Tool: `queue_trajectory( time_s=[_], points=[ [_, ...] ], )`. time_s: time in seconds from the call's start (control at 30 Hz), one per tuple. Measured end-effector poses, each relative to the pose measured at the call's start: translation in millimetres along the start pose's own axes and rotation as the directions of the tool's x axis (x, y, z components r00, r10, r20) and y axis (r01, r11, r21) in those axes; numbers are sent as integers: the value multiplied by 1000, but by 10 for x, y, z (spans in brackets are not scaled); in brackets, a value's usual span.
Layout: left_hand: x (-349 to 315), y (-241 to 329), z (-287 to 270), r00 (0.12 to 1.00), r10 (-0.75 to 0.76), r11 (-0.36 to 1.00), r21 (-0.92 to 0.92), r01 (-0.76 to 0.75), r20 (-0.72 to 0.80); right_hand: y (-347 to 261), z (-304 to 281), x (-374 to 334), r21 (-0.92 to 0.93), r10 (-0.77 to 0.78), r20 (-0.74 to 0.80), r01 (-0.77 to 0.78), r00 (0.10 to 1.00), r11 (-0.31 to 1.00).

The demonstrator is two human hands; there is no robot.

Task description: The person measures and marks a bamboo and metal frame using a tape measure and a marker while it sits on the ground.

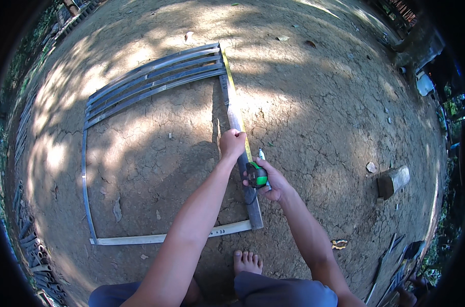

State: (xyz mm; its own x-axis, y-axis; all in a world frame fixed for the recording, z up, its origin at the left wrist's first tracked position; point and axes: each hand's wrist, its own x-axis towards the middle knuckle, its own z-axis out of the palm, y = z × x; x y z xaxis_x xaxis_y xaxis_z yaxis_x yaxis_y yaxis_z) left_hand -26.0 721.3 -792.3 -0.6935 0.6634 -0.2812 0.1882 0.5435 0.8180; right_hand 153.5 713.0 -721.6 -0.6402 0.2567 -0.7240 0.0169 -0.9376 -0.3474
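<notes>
A slatted wooden frame (161, 239) lies flat on the ground, with several slats across its far end. A yellow tape blade (231, 84) stretches along its right side rail (254, 207) to the far corner. My left hand (233, 144) is closed at that rail, beside the blade; its fingertips are partly hidden. My right hand (276, 182) grips a green and black tape measure (257, 175) at the near part of the rail. A white and blue marker pen (261, 154) is also held in that hand, sticking up past the thumb.
A cut wood block (393, 182) sits on the cracked dirt at right. Yellow-handled pliers (339, 244) lie near my right forearm. Long tools lie at the lower right, and cut poles or tubes (38, 256) are piled at the left edge. My bare foot (247, 261) is just behind the frame's near bar.
</notes>
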Motion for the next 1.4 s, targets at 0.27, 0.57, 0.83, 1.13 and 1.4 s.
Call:
queue_trajectory(
  time_s=[0.27, 0.57, 0.83, 1.13, 1.4],
  points=[
    [8, -87, -11, 998, -40, 998, -51, 42, 48, 97, 7, -40, -111, -45, -60, 38, 997, 993],
    [70, -67, 25, 975, -90, 993, -50, 103, 205, 533, -267, -476, -240, -127, -151, 88, 980, 967],
    [128, -133, 116, 975, -130, 991, 61, 121, 181, 962, -556, -890, -214, -109, -251, 55, 962, 975],
    [236, -155, 153, 961, -132, 972, 220, 78, 243, 1371, -724, -1272, -254, -98, -394, -6, 914, 967],
    [189, -143, 84, 978, -112, 974, 215, 73, 176, 1518, -743, -1309, -280, -104, -419, -19, 902, 960]
  ],
)
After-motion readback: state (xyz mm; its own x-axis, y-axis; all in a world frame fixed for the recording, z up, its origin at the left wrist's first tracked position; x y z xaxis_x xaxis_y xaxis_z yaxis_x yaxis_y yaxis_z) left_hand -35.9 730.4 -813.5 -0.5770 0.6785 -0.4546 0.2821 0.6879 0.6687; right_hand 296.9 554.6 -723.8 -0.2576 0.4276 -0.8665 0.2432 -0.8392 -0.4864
